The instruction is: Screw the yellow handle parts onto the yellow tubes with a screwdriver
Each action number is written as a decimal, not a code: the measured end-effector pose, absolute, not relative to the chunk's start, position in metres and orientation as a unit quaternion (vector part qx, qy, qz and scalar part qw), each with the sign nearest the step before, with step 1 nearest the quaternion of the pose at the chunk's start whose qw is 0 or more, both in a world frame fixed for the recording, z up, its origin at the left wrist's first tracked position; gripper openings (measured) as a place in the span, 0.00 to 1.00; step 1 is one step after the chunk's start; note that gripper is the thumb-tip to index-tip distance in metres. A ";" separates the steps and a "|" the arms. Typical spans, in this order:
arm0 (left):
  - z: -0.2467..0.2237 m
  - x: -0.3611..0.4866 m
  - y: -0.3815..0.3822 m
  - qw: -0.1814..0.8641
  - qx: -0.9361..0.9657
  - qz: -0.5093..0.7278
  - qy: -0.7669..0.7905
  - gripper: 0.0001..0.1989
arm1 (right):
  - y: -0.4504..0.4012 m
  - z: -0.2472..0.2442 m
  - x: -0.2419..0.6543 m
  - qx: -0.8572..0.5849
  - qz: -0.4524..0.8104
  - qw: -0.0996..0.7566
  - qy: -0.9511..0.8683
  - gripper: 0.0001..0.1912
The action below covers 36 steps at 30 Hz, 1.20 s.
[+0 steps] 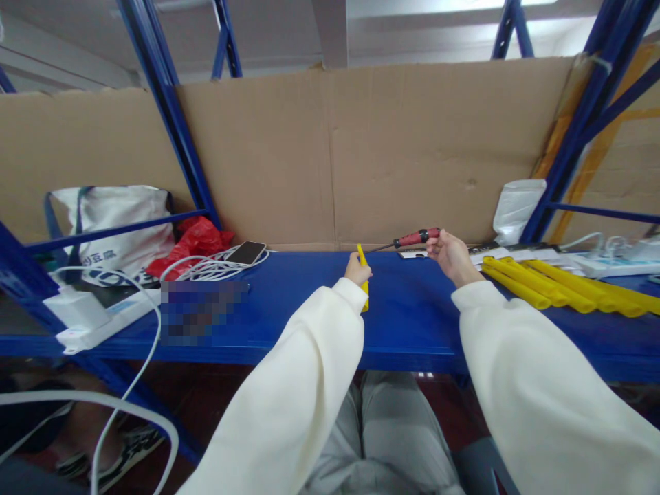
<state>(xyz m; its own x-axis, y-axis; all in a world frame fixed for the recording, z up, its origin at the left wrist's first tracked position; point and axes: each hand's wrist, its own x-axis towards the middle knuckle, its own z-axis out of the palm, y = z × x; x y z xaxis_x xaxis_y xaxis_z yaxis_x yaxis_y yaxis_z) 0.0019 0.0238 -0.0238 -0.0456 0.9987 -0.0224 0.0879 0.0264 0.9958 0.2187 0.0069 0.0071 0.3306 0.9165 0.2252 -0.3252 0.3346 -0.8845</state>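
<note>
My left hand [357, 269] is closed around a slim yellow piece [363, 258], held upright above the blue shelf. In my right hand [452, 256] is a screwdriver [415, 238] with a red and black handle, gripped near the handle's end. Its thin dark shaft points left toward the yellow piece. The tip meets or passes behind that piece; I cannot tell which. Several yellow tubes [561, 283] lie side by side on the shelf, to the right of my right hand.
A phone [247, 253] lies by coiled white cable [216, 267] and a red plastic bag [192, 244]. A white power strip [111, 322] and a cloth bag [121, 223] are at left. Cardboard [402, 144] backs the shelf [299, 316]. Another person's leg and shoe [131, 450] show below left.
</note>
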 end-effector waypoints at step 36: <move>-0.017 0.005 0.017 0.430 0.534 0.447 0.575 0.34 | 0.012 0.004 0.222 -0.388 0.437 0.718 -0.378 0.18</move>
<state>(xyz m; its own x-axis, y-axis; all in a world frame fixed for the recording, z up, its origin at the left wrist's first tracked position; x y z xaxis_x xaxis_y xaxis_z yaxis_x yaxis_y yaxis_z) 0.0050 0.0170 -0.0171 -0.0594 0.9981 -0.0167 0.2301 0.0299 0.9727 0.2225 0.0119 0.0041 0.3321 0.9207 0.2048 -0.3340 0.3179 -0.8873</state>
